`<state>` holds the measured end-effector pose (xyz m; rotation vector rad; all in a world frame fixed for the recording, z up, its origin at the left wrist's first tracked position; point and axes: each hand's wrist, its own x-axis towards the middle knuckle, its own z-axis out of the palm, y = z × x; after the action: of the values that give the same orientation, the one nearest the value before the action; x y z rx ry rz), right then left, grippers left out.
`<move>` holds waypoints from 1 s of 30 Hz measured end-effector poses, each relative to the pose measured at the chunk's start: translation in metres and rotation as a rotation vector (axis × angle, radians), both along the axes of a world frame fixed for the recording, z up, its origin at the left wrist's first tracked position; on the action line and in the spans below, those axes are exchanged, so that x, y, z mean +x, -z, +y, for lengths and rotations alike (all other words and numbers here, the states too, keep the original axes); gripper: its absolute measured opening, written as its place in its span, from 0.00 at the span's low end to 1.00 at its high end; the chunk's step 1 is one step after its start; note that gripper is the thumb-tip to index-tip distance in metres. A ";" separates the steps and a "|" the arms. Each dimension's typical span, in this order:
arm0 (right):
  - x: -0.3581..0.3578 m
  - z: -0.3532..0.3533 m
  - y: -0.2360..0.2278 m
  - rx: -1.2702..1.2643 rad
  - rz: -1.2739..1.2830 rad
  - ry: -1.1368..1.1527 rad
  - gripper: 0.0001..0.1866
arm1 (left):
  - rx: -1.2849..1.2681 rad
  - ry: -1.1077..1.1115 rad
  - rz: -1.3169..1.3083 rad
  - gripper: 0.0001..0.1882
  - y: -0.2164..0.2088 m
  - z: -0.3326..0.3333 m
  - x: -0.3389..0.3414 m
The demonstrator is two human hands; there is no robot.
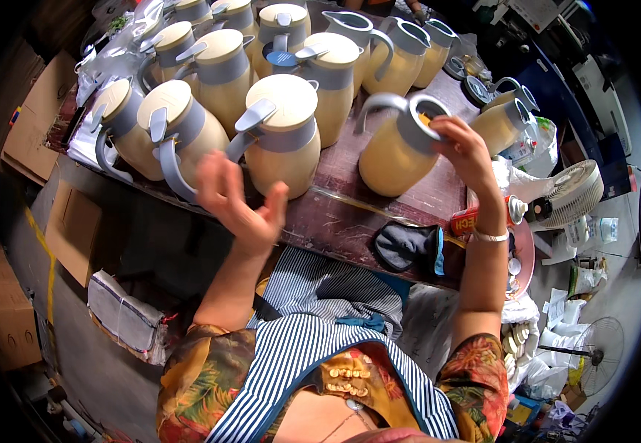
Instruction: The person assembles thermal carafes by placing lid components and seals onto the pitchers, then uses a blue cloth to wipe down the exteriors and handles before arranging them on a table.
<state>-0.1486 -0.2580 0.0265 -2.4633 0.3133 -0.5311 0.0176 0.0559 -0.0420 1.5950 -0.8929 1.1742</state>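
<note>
My left hand [240, 198] is raised in front of a lidded cream thermos jug [283, 159] with a grey collar and grey lever. Its fingers are spread and slightly blurred, with nothing in them. My right hand [465, 151] grips the rim of a lidless cream jug [390, 161], which tilts a little on the table. This jug's grey handle points left, and something orange shows in its mouth. Part of that hand's grip is hidden inside the rim. Below it, a dark cloth pouch with blue trim [407, 245] lies at the table's front edge.
Several lidded jugs [220, 77] crowd the table's left side; lidless ones [401, 59] stand behind and at right. A red spray can [486, 215], a pink basin [525, 258] and a white fan [571, 193] are on the right. Cardboard boxes [73, 229] lie left.
</note>
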 end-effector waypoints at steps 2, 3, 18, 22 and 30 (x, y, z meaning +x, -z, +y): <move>-0.033 0.003 0.000 0.243 0.003 -0.164 0.16 | 0.130 0.484 -0.024 0.32 -0.004 -0.008 -0.016; -0.044 0.004 0.000 0.277 0.005 -0.242 0.16 | 0.227 0.696 0.094 0.33 -0.005 -0.021 -0.022; -0.029 0.071 0.050 -0.192 -0.362 0.313 0.25 | 0.633 1.350 1.213 0.15 -0.014 -0.103 -0.110; -0.067 0.066 0.058 0.215 -0.542 0.352 0.27 | 0.217 1.491 1.350 0.13 -0.027 -0.096 -0.071; -0.285 -0.036 0.067 -0.407 0.346 1.136 0.14 | 0.256 1.494 1.476 0.14 -0.036 -0.083 -0.029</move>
<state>-0.4336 -0.2939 -0.0405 -2.5380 1.9554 -0.6267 -0.0117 -0.0272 -0.0056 0.9783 -0.7767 -1.0914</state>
